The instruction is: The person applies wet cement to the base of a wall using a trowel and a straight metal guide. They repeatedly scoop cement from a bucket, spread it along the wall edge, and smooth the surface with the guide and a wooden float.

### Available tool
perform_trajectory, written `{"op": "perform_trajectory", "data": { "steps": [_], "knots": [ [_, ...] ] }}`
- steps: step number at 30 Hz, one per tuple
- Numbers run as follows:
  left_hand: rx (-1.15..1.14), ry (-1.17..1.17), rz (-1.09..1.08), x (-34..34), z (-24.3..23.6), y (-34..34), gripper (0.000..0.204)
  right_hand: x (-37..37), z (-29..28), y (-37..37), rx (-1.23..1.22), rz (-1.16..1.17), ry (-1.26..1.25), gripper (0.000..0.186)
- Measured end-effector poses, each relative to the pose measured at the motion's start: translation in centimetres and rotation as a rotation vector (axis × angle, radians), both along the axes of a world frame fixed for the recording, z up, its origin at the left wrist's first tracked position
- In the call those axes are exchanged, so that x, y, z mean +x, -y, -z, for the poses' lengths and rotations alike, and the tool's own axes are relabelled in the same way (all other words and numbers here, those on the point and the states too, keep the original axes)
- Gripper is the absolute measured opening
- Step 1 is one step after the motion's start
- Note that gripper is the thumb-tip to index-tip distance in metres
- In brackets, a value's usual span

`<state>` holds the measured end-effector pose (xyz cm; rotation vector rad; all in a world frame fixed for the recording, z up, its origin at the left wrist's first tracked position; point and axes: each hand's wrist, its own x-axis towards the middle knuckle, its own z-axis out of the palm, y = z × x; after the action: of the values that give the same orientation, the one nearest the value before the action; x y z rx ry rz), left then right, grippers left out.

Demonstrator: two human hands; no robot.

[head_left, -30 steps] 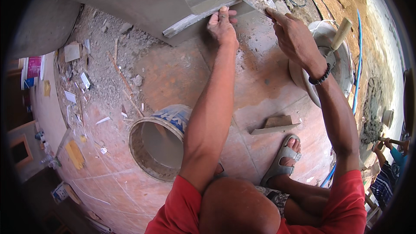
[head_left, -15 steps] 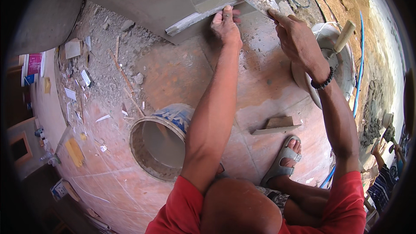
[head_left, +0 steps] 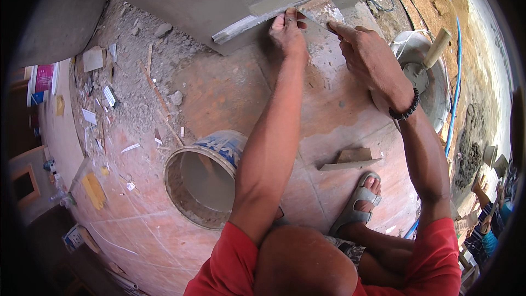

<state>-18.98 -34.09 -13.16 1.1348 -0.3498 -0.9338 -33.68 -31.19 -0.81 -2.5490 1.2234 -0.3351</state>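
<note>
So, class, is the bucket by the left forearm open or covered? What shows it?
Open: no lid lies over the bucket, and smooth grey contents show inside. Their depth I cannot tell.

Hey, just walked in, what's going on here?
The person's left hand touches a long whitish strip on a grey plastered surface. The right hand grips a flat metal trowel close beside the strip. A round white and blue bucket is beside the left forearm; a round pale bucket with a wooden-handled tool stands at right.
</note>
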Motion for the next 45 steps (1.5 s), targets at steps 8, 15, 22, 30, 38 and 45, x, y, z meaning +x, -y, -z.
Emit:
{"op": "perform_trajectory", "data": {
  "steps": [8,15,22,30,38,45],
  "knots": [
    [-0.087,-0.120,-0.061,-0.6,-0.3,0.5,0.018,3.5,2.5,-0.4,-0.050,0.098,0.151,0.041],
    [-0.133,-0.147,-0.150,-0.3,0.8,0.7,0.016,2.6,0.2,-2.4,0.023,0.001,0.052,0.037],
    [-0.048,0.001,-0.067,-0.6,0.2,0.3,0.019,4.3,1.3,-1.6,-0.016,0.085,0.123,0.041],
    [-0.245,-0.545,0.031,0.6,2.0,0.2,0.025,3.6,0.0,-3.9,0.092,0.013,0.022,0.046],
    [-0.230,-0.190,0.110,0.9,4.4,0.4,0.025,6.8,1.0,-3.2,0.019,0.103,0.170,0.041],
    [-0.269,-0.056,0.213,1.1,6.4,0.0,0.027,8.2,1.4,-3.6,0.040,0.119,0.121,0.039]
  ]
}}
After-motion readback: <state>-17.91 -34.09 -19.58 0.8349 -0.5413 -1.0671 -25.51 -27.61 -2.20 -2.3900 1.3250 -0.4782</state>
